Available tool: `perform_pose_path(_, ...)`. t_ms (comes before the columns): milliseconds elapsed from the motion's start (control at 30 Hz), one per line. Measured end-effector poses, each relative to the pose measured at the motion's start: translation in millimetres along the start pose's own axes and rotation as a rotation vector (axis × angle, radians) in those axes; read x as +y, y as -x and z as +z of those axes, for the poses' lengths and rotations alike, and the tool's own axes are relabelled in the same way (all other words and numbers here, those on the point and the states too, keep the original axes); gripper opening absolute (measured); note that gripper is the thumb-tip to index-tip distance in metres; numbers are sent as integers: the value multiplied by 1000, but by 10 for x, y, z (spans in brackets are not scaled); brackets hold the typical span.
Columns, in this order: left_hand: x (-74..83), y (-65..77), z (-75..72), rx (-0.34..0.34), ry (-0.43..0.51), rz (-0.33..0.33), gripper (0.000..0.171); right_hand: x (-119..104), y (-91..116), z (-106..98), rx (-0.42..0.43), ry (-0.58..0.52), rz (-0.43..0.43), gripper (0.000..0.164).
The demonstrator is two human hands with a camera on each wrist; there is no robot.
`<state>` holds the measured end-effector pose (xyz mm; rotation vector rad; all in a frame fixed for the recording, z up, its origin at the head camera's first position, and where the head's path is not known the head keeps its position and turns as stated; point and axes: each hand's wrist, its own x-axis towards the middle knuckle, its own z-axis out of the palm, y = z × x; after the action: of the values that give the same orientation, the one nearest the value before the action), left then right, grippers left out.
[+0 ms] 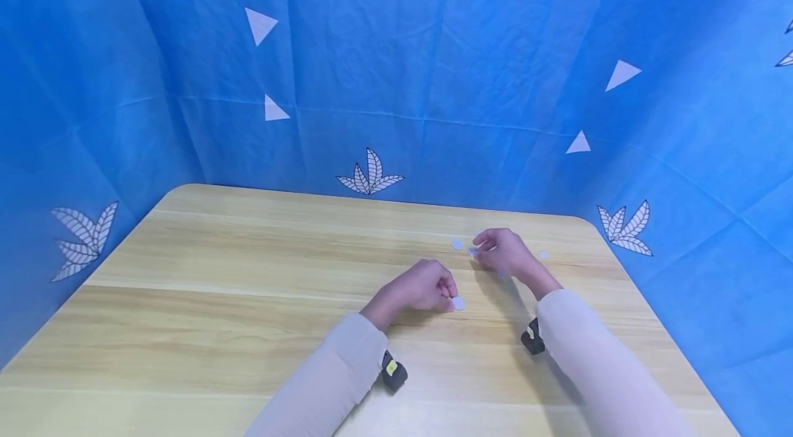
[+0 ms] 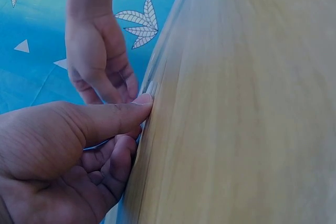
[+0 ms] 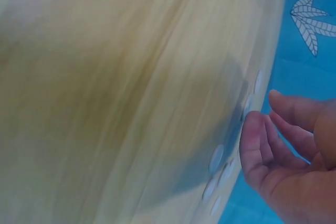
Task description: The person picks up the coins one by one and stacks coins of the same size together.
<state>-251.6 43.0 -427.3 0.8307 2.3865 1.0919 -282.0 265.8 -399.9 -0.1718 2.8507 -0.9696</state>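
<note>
My left hand (image 1: 424, 285) pinches a small round white disc (image 1: 458, 303) between thumb and fingertips, low over the wooden table. Edge-on, that disc (image 2: 150, 87) shows as a thin sliver past the thumb tip in the left wrist view. Farther forward and to the right, my right hand (image 1: 503, 252) hovers at the table with a gap between its thumb and fingers (image 3: 253, 129). Right at its fingertips is another white disc (image 1: 473, 252). One more disc (image 1: 457, 245) lies just left of it. The right hand partly hides a disc (image 1: 502, 275) beneath it.
Another disc (image 1: 543, 254) lies right of the right hand. In the right wrist view, several discs, one of them a white disc (image 3: 216, 158), lie grouped near the far table edge. The pale wooden table (image 1: 204, 327) meets a blue patterned cloth (image 1: 434, 65) behind and at both sides.
</note>
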Motion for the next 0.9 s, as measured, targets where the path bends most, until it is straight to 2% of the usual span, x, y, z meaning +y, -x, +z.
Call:
perform_pose_path(200, -5, -17, 3, -2, -15, 9, 13, -16, -103, 28, 26, 41, 50, 30)
perform_pose_path(333, -3, -14, 3, 0, -18, 6, 13, 10, -136, 31, 14, 35, 95, 29)
perform_pose_path(533, 2, -14, 13, 0, -15, 3, 13, 65, -161, -4, -39, -35, 139, 31)
perform_pose_path(700, -14, -33, 10, -1, -20, 8, 13, 80, -201, -37, -90, -86, 136, 28)
perform_pose_path(900, -22, -29, 9, 1, -19, 12, 13, 97, -235, -45, -124, -44, 94, 24)
